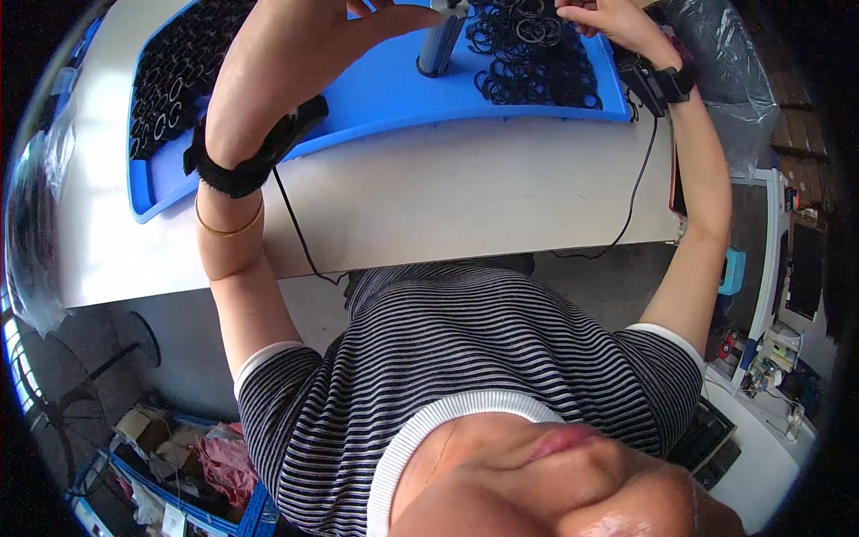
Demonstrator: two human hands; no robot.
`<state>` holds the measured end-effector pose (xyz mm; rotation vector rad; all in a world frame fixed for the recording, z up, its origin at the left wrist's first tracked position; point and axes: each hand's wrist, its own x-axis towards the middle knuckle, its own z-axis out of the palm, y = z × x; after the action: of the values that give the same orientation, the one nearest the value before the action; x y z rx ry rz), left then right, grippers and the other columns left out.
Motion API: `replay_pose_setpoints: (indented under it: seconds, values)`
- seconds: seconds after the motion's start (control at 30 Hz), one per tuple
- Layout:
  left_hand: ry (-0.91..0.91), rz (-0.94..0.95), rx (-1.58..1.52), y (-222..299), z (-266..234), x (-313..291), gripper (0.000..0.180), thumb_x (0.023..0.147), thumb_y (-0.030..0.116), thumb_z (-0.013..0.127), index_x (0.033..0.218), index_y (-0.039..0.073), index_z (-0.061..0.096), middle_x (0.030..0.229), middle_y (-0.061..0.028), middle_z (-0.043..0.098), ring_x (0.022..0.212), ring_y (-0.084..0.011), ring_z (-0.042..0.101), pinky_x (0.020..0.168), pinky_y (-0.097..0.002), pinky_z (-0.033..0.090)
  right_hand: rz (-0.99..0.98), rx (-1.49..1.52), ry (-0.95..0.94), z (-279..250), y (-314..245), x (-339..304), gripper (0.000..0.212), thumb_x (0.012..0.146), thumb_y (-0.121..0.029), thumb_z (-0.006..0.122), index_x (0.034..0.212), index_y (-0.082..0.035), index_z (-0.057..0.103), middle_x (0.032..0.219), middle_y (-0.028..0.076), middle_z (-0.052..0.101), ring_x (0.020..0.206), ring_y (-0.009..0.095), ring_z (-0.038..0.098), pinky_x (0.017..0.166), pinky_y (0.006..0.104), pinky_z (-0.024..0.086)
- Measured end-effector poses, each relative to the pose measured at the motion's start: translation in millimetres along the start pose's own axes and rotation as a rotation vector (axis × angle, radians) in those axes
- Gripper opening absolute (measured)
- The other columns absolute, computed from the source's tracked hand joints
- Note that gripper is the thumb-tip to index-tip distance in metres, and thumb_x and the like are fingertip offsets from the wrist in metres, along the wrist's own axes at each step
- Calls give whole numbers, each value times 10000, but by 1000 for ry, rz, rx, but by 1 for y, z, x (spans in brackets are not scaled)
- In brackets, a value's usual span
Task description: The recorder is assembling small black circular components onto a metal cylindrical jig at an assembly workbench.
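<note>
Head view crops the left hand (313, 40) at a cylinder (437, 49) and right hand (620, 23), pinched narrow, both holds unclear, near black rings (541, 79), likely light, flexible, best rim-pinched.

Workshop, white worktable (483, 188), blue tray (385, 103) of black rings (537, 80), plastic sheeting (725, 89), perhaps a fan (72, 403)
</note>
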<state>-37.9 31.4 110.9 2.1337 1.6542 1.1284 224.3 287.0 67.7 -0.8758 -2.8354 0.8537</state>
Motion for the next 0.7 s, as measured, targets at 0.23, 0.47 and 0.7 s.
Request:
replay_pose_setpoints:
  seconds: [0.23, 0.47, 0.7]
  values:
    - [119, 23, 36, 1, 7, 2, 247, 875, 24, 765, 1108, -22, 700, 997, -132, 772, 838, -176, 732, 769, -290, 577, -33, 638, 137, -7, -15, -5, 242, 975, -122, 699, 1173, -20, 605, 874, 46, 702, 692, 127, 701, 622, 251, 583]
    - [75, -33, -363, -18, 18, 7, 198, 948, -4, 704, 1122, -57, 625, 940, -92, 726, 781, -117, 691, 694, -244, 571, -187, 881, 71, 15, -69, -21, 291, 972, -104, 694, 1215, -5, 569, 863, 57, 694, 676, 135, 700, 622, 266, 597]
    - [-141, -104, -810, -13, 27, 13, 235, 1008, 13, 644, 1197, -12, 506, 881, -81, 688, 758, -111, 665, 672, -241, 554, -219, 972, -27, 24, -97, -20, 307, 959, -79, 705, 1225, -13, 565, 888, 66, 694, 679, 135, 705, 613, 262, 608]
